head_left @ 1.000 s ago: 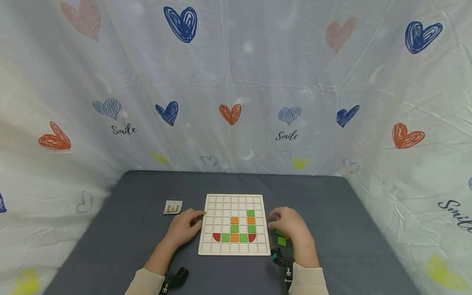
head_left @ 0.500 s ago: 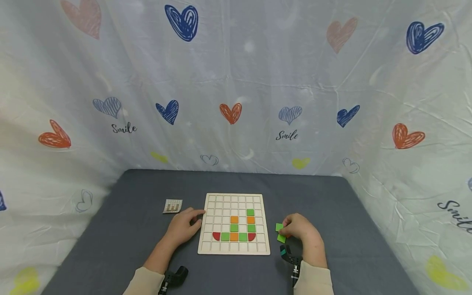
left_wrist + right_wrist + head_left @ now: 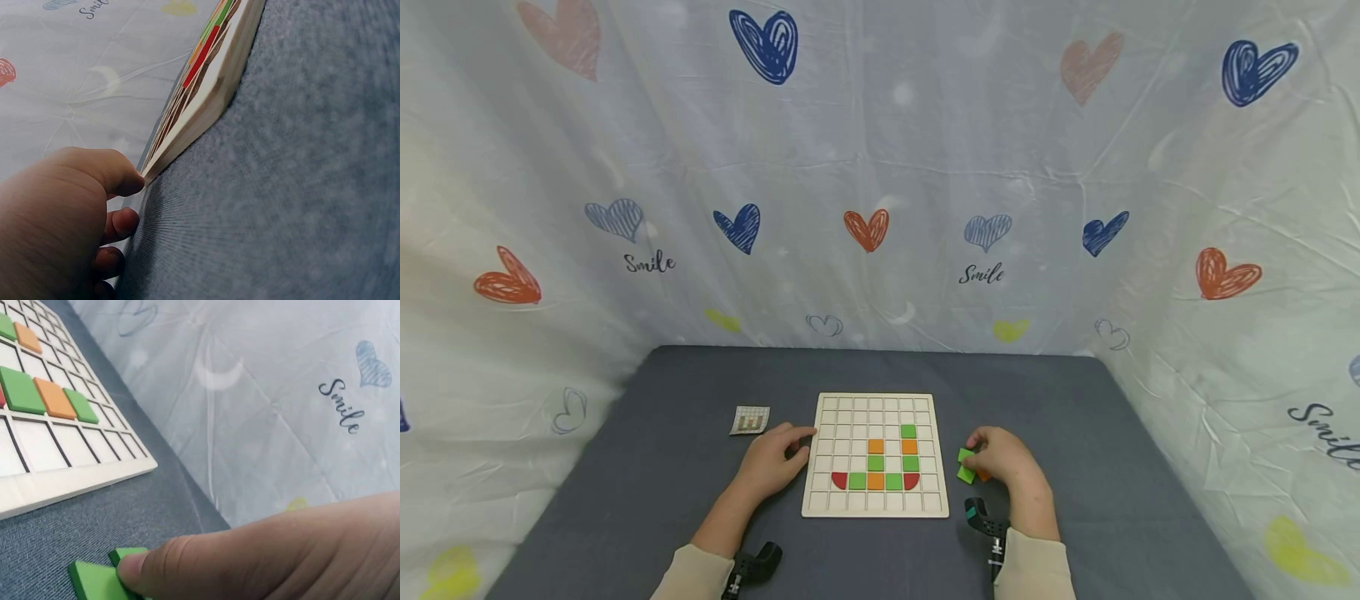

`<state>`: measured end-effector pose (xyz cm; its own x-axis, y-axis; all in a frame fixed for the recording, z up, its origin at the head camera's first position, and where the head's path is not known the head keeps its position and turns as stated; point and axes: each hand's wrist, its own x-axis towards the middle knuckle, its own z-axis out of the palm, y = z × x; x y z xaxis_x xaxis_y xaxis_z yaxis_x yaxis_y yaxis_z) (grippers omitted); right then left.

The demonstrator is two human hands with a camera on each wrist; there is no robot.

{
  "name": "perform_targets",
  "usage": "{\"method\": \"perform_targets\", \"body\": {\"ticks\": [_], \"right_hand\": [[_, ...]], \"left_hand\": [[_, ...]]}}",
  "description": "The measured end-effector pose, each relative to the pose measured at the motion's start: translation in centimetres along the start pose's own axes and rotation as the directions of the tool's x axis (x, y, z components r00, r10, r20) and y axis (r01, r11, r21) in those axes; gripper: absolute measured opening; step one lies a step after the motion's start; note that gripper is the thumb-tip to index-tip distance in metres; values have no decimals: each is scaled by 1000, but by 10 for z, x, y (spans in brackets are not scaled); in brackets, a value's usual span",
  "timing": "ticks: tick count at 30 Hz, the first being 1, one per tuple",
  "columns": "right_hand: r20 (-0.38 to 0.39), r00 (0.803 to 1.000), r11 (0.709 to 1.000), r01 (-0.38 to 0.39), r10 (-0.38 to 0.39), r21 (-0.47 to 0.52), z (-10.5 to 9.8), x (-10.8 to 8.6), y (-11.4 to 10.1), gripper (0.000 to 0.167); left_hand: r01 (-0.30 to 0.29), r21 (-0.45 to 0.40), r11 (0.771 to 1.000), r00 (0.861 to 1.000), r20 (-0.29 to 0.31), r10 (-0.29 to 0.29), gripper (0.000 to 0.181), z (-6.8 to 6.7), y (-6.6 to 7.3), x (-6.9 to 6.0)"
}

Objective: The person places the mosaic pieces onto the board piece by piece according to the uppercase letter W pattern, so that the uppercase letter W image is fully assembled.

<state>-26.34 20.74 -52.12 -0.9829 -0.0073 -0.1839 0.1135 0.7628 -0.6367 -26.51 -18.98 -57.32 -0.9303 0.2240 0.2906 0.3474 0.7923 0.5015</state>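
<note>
A pale gridded board [image 3: 876, 505] lies on the table with green, orange and red tiles in its cells. The left hand [image 3: 774, 460] rests at the board's left edge; in the left wrist view its index finger [image 3: 122, 175] touches the corner, the other fingers loosely bent. Right of the board, the right hand [image 3: 1006, 460] pinches a green square tile [image 3: 965, 455] between thumb and index finger. Another green tile [image 3: 966, 474] lies against it, nearer the body. An orange tile [image 3: 983, 475] shows partly under the hand. The right wrist view shows the thumb [image 3: 134, 572] on the green tiles; its fingers are hidden.
A small printed card [image 3: 749, 420] lies left of the board, beyond the left hand. Dark grey cloth covers the table [image 3: 880, 558]. A white curtain [image 3: 925, 167] with hearts hangs behind and along both sides.
The right hand has moved from the board's right edge to the loose tiles beside it. The green tiles have shifted slightly away and leftward. The left hand stays in place.
</note>
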Motion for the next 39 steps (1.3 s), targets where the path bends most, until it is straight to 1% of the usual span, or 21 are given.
{"method": "perform_targets", "body": {"ticks": [4, 6, 9, 14, 16, 19, 22, 25, 29, 31, 34, 37, 39], "right_hand": [[-7, 1000, 1000, -16, 16, -21, 0, -1, -1, 23], [-23, 999, 999, -27, 26, -36, 0, -1, -2, 23], [-72, 997, 997, -43, 38, -64, 5, 1, -2, 22], [-161, 986, 991, -51, 31, -121, 12, 4, -5, 26], [-168, 985, 990, -59, 37, -127, 13, 4, -6, 28], [-159, 986, 990, -74, 54, -122, 12, 4, -7, 31], [-168, 985, 990, -66, 44, -125, 12, 5, -6, 27], [-215, 977, 990, -26, -4, -136, 13, 8, -5, 24], [-289, 954, 991, 49, -84, -127, 13, 8, -13, 28], [-316, 940, 989, 96, -126, -110, 13, 6, -21, 31], [-344, 917, 979, 177, -202, -103, 15, 1, -38, 32], [-353, 894, 961, 255, -276, -106, 18, -3, -55, 31], [-351, 876, 944, 310, -331, -116, 21, -7, -66, 30]], "left_hand": [[-2, -1, 1000, 1000, -2, 2, 31, 1, 0, 1], [-3, 0, 1000, 1000, -2, 3, 31, 2, -1, 1], [-4, 4, 1000, 1000, -4, 4, 31, 2, -1, 2], [-5, 0, 1000, 1000, -11, 5, 31, 2, -1, 1], [-1, -2, 1000, 1000, -8, 1, 31, 2, -1, 1], [4, -1, 1000, 1000, -4, -4, 31, 3, -1, 0], [4, 1, 1000, 1000, -7, -4, 31, 3, -2, 0], [1, -2, 1000, 1000, -10, -1, 31, 2, -2, 1], [0, -6, 1000, 1000, -4, 0, 31, 2, -1, 1], [-2, -8, 1000, 1000, -7, 2, 31, 2, -1, 0], [-9, -7, 1000, 1000, -23, 9, 30, 3, -2, -1], [-20, -7, 1000, 999, -37, 19, 30, 3, -2, -1], [-23, -7, 1000, 999, -41, 22, 30, 3, -2, 0]]}}
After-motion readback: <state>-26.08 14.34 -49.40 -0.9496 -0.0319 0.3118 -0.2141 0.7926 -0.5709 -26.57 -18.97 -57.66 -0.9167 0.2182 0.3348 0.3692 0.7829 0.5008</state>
